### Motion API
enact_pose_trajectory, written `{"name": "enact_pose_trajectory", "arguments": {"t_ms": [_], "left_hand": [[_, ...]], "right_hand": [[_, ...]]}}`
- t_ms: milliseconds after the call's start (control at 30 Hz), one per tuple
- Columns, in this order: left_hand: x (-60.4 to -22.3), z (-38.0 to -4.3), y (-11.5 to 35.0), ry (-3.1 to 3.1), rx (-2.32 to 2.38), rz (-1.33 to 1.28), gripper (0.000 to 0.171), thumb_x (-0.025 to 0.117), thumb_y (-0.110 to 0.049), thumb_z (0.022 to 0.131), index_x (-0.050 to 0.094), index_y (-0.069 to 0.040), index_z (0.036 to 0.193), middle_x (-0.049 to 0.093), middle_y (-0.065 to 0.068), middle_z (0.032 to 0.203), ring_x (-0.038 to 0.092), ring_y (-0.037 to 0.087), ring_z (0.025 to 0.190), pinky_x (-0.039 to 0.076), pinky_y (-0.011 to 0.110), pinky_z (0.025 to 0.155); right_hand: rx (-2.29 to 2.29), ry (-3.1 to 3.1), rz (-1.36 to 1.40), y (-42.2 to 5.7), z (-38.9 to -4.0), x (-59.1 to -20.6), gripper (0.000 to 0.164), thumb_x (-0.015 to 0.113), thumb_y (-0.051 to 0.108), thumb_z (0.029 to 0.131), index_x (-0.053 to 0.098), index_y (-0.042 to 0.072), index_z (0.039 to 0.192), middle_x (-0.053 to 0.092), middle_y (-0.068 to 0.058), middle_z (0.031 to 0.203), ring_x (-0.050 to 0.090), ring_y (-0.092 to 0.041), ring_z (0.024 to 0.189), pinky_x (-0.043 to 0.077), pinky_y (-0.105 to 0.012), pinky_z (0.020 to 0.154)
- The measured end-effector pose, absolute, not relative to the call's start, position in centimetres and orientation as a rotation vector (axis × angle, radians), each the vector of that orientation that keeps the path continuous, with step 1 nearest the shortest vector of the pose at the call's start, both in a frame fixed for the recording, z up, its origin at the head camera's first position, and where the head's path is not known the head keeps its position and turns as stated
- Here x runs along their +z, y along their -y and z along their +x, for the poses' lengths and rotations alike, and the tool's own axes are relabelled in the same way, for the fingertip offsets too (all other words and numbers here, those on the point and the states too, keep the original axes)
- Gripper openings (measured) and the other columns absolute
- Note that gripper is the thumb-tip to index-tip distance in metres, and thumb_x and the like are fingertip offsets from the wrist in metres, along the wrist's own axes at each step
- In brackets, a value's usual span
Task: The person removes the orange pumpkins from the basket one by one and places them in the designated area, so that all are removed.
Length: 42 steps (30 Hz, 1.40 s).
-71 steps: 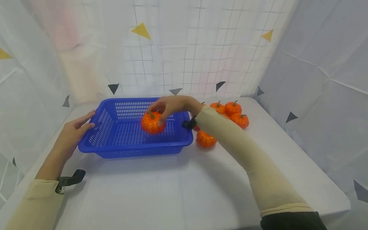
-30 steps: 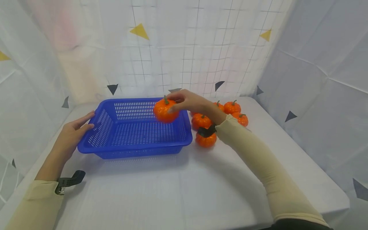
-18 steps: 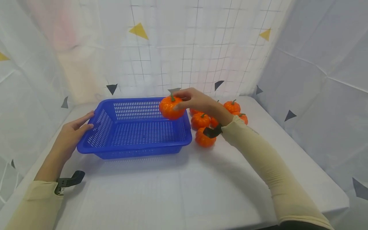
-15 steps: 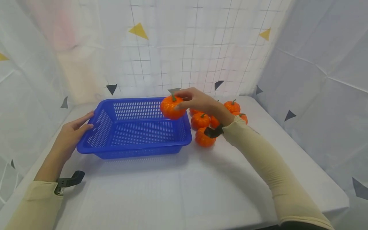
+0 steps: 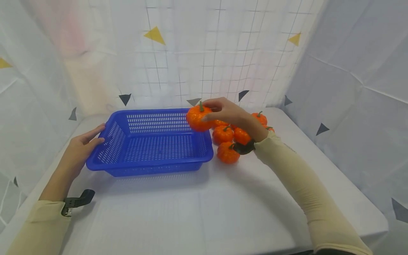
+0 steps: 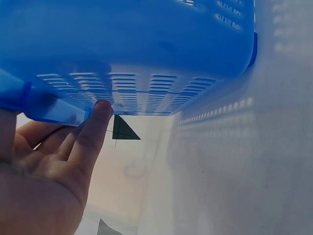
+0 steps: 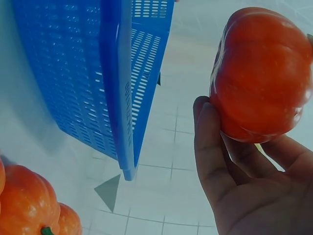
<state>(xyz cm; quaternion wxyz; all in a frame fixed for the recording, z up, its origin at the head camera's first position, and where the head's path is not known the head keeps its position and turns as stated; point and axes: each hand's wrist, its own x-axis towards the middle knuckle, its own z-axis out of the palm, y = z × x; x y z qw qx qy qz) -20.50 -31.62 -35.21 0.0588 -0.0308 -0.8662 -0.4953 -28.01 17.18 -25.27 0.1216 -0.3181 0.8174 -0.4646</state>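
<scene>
My right hand (image 5: 227,111) holds a small orange pumpkin (image 5: 197,118) with a green stem above the right rim of a blue plastic basket (image 5: 159,147). In the right wrist view, fingers and thumb support the pumpkin (image 7: 264,73), off to one side of the basket (image 7: 115,78). My left hand (image 5: 76,150) grips the basket's left rim, thumb over it. From the left wrist view, fingers of this hand (image 6: 54,176) reach beneath the rim, against the slotted outer wall of the basket (image 6: 146,44). Inside, the basket floor shows bare mesh.
Several more orange pumpkins (image 5: 228,153) sit clustered on the white table (image 5: 191,212) just right of the basket, partly hidden by my right wrist. A white sheet (image 5: 197,53) with grid lines hangs behind, and pale sheets (image 5: 360,88) enclose the sides.
My right hand has carried the pumpkin up and rightward, from low inside the basket to over its right rim. The left hand and basket stay put.
</scene>
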Motion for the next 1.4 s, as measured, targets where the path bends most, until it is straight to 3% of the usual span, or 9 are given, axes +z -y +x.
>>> {"name": "enact_pose_trajectory", "arguments": {"t_ms": [400, 1400], "left_hand": [[-35.0, -20.3, 31.4, 2.627, -1.485, -0.09, 0.061, 0.051, -0.039, 0.11, 0.033, -0.015, 0.163, 0.025, 0.015, 0.168, 0.022, 0.05, 0.15, 0.026, 0.072, 0.112], [-34.9, -20.1, 31.4, 2.636, -1.476, -0.099, 0.062, 0.052, -0.042, 0.109, 0.034, -0.018, 0.163, 0.026, 0.012, 0.168, 0.026, 0.049, 0.149, 0.031, 0.069, 0.111]], "right_hand": [[-1.386, -2.423, -0.926, -18.9, -28.0, -25.5, 0.04, 0.074, 0.038, 0.093, 0.071, 0.021, 0.129, 0.074, -0.004, 0.117, 0.065, -0.023, 0.115, 0.046, -0.049, 0.105], [-1.388, -2.515, -0.713, -22.6, -26.7, -25.9, 0.057, 0.076, 0.036, 0.093, 0.062, 0.015, 0.145, 0.069, -0.004, 0.128, 0.06, -0.022, 0.123, 0.043, -0.052, 0.111]]}}
